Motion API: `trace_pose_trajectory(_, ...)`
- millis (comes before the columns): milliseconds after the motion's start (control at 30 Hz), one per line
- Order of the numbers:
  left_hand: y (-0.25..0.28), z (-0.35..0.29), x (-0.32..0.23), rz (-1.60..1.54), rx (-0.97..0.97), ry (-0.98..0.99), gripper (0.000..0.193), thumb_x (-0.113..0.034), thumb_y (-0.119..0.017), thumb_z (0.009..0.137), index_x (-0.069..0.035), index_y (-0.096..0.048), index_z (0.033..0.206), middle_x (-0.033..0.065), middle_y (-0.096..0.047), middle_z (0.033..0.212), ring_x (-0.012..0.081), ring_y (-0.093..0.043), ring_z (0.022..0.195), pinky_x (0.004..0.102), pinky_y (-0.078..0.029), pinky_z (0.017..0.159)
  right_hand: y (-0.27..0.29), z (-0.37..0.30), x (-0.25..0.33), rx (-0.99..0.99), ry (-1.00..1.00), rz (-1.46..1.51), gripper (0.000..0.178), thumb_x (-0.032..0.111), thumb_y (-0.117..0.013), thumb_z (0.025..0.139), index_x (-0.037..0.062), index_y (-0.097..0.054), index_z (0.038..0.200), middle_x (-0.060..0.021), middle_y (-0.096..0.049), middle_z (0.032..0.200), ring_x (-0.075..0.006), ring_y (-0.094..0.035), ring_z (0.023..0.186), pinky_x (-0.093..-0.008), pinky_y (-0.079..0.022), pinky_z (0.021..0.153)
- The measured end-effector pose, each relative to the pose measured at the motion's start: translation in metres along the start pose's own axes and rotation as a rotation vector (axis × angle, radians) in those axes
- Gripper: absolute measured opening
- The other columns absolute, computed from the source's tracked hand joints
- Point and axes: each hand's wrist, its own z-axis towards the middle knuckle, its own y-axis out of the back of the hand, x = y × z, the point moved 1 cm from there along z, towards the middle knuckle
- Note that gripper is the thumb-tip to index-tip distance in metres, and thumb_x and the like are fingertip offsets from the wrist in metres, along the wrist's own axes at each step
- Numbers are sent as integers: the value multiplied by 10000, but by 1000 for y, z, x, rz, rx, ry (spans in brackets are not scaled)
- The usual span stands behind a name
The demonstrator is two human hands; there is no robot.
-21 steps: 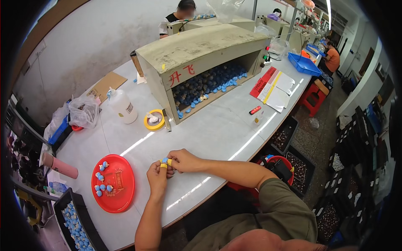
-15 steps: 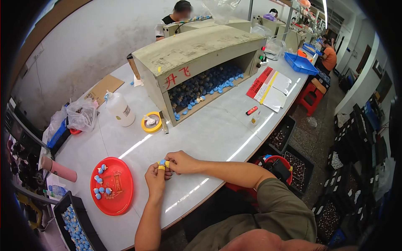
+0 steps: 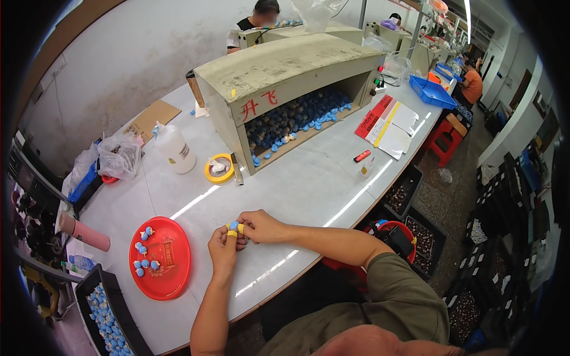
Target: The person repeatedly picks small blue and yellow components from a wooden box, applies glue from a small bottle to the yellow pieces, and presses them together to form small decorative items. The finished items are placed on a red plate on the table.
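Now between fingertips: a small blue piece (image 3: pixel 233 226), over the bench (image 3: pixel 285 196) toward its near edge; finer detail too small to tell.
Left hand (image 3: pixel 222 252): pinched on that piece, yellow wrap around the thumb.
Right hand (image 3: pixel 264 227): fingertips clamped on it too, meeting the left.
Step in hand: apparently close two-handed fingertip work.
Next move calls for: probably a steady left pinch and fine right-hand control.
Red plate (image 3: pixel 169 282): near the bench's left edge, blue-and-cream figurines (image 3: pixel 145 263) along its left side.
Black bin (image 3: pixel 123 308): at the bench's near left corner, holding similar pieces.
Open-fronted cabinet (image 3: pixel 285 65): toward the far edge, blue pieces heaped inside.
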Motion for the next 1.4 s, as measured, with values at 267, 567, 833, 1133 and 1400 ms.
trace_pose_trajectory(267,3,0,1,7,-4,-34,248,-112,-551,1008,63,-576,1182,93,-682,908,123,-657,762,245,-542,683,0,1,-4,-71,158,-186,244,99,-570,923,-59,-618,1103,-106,-679,789,-120,-619,657,-283,-494,593)
trace_pose_trajectory(567,-9,-4,-5,-239,45,11,318,-171,-580,1012,59,-558,1231,109,-665,1068,166,-678,930,299,-596,790,1,-4,-4,-185,219,-281,243,91,-633,829,-2,-642,1054,-100,-658,711,-234,-637,620,-363,-504,591)
trace_pose_trajectory(833,21,4,-14,-249,-107,24,359,-205,-641,978,36,-543,1225,106,-676,1057,179,-689,929,283,-575,786,-1,-2,0,-210,365,-371,346,112,-670,827,52,-620,1164,-99,-623,721,-263,-628,637,-378,-510,611)
trace_pose_trajectory(1133,153,-36,-60,1072,-439,-231,260,-219,-693,880,-21,-675,1047,162,-708,967,301,-690,873,398,-535,732,28,10,-7,-556,197,-177,267,66,-686,855,11,-634,1112,-65,-582,689,-150,-558,596,-294,-460,585)
trace_pose_trajectory(1400,162,-71,-70,1335,-753,-406,383,-135,-709,845,-29,-616,1201,146,-639,1116,357,-626,1006,446,-511,817,113,38,-5,-753,14,-495,310,65,-594,869,45,-627,1177,-104,-645,904,-289,-651,896,-392,-513,789)
